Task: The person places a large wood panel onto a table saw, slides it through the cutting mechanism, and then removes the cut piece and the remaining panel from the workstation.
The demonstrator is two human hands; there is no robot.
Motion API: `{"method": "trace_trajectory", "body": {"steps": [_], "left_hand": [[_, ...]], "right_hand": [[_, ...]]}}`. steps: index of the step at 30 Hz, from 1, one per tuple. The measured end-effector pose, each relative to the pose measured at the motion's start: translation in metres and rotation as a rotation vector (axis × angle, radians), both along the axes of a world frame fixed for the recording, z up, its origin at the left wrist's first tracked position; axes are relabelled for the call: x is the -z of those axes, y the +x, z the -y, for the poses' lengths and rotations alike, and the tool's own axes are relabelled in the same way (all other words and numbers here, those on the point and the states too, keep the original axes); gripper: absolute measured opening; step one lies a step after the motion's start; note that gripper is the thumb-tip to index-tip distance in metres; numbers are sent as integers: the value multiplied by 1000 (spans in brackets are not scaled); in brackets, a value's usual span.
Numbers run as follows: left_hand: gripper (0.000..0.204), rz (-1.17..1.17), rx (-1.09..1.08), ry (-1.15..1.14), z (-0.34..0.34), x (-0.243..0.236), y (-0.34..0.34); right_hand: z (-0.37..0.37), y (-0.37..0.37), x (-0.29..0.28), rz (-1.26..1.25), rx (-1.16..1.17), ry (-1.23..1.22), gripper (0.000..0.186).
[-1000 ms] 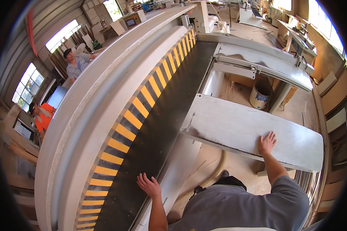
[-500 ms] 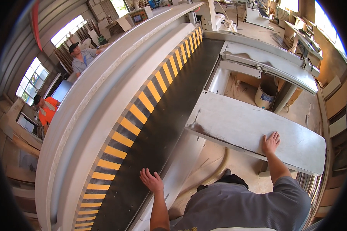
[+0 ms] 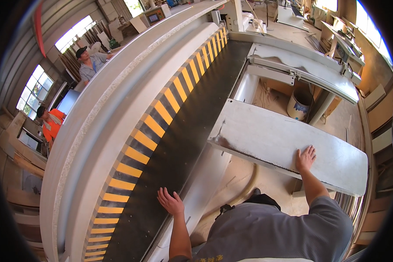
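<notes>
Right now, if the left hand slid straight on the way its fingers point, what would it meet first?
The left hand lies flat on the black machine bed, fingers pointing up-left. It would probably reach the yellow-and-black striped strip first, then the pale board beyond it; heights are unclear.

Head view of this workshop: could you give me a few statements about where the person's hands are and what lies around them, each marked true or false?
1. The right hand lies flat on the pale grey flat panel. True.
2. The left hand grips a hammer. False: it is open, resting at the edge of the long black machine bed.
3. Yellow and black warning stripes run along the bed. True.
4. Both hands rest on the same surface. False: one is on the panel, the other on the bed.
5. A round bucket stands on the floor beyond the panel. True.
</notes>
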State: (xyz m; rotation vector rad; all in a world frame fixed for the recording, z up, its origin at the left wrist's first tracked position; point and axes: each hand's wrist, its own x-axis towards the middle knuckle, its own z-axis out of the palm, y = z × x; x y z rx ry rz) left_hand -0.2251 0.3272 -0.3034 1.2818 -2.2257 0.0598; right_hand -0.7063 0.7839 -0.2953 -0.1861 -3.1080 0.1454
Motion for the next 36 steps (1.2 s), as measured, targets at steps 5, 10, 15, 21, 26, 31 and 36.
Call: {"method": "trace_trajectory", "body": {"steps": [5,10,15,21,26,31,36], "left_hand": [[49,-2,-4,9,-1,-3,0],[49,-1,2,6,0,-1,0],[51,-9,4,17,-1,-3,0],[54,-59,27,44,0,4,2],[57,-77,58,41,-1,8,1],[55,-87,53,52,-4,11,4],[56,-133,68,46,4,30,4]], "right_hand": [[1,0,-1,-3,10,-21,82],[-2,-1,4,-5,9,-27,82],[-1,0,4,1,7,-26,83],[2,-1,4,20,4,-29,84],[0,-2,10,11,10,4,83],[1,-3,17,12,-2,1,84],[1,-2,21,20,0,16,83]]}}
